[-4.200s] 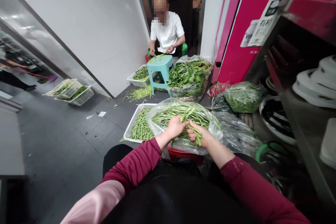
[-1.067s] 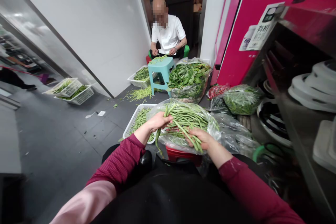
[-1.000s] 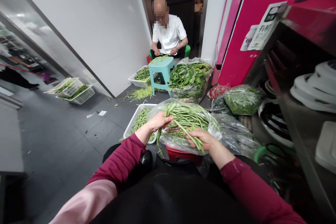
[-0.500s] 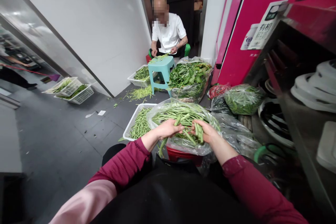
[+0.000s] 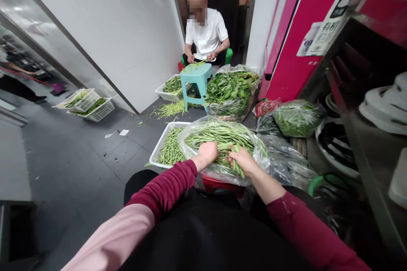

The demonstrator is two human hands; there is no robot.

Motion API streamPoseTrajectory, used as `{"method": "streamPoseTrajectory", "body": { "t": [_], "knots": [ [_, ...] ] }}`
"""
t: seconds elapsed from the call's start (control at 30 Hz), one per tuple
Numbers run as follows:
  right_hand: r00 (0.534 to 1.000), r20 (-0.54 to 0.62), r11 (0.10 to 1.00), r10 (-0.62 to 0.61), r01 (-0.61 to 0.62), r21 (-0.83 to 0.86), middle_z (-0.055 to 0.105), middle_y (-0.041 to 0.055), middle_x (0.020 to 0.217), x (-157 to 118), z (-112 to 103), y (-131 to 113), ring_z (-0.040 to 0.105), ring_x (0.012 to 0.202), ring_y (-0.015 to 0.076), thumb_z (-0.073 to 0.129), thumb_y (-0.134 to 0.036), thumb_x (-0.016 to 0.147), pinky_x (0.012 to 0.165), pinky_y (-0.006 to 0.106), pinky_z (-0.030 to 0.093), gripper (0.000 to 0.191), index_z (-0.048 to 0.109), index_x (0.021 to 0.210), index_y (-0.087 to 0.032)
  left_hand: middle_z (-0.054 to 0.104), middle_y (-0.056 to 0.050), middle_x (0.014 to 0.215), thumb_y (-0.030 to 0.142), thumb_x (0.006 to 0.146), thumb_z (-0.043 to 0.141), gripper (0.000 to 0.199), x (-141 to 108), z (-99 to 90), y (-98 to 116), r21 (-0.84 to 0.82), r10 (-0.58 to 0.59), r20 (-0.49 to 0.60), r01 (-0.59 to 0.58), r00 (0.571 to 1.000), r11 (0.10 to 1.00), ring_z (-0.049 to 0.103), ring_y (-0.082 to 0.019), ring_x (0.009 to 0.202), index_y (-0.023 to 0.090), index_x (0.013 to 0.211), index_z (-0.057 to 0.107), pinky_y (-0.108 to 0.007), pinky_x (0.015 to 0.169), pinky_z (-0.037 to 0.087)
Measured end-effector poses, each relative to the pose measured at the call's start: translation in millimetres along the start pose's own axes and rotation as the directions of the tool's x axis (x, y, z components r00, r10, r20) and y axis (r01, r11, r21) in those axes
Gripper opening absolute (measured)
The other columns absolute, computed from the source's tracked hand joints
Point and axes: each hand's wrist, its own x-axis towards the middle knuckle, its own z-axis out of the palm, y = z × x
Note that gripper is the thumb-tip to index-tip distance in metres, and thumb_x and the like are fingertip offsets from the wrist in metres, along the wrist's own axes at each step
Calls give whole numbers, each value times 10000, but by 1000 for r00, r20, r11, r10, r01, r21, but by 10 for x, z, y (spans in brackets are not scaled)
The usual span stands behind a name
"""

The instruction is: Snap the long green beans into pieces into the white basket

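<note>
A clear plastic bag full of long green beans lies open in front of me on a red support. Over its near part, my left hand is closed in a fist, back of the hand upward, with bean ends showing at its right side; its fingers are mostly hidden. My right hand grips a small bunch of green bean pieces that poke out below the fingers. At the bag's left stands a white basket of short bean pieces.
A person in white sits opposite, handling stems over a turquoise stool. Beside it stands a bag of leafy greens. White baskets are on the floor at left. A metal shelf borders the right side.
My left hand has turned over and moved slightly right and closer to my right hand. The long beans hanging beneath it no longer show. My right hand's bunch now points downward.
</note>
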Motion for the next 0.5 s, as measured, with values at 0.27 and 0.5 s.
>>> {"method": "streamPoseTrajectory", "body": {
  "t": [0.27, 0.5],
  "knots": [
    [998, 43, 992, 37, -42, 122, 502, -47, 449, 68, -92, 47, 447, 375, 81, 681, -229, 591, 382, 208, 377, 180, 549, 689, -155, 401, 46, 470, 421, 870, 340, 397, 207, -309, -23, -796, 31, 393, 323, 919, 512, 252, -36, 308, 100, 849, 573, -173, 337, 235],
    [849, 525, 991, 53, -110, 79, 459, -58, 443, -94, 38, 53, 416, 386, 80, 688, -266, 617, 418, 235, 380, 203, 617, 757, -138, 328, 58, 508, 382, 884, 334, 388, 253, -520, -35, -907, 262, 402, 421, 878, -19, 210, -9, 329, 67, 883, 561, -127, 327, 170]
  ]
}}
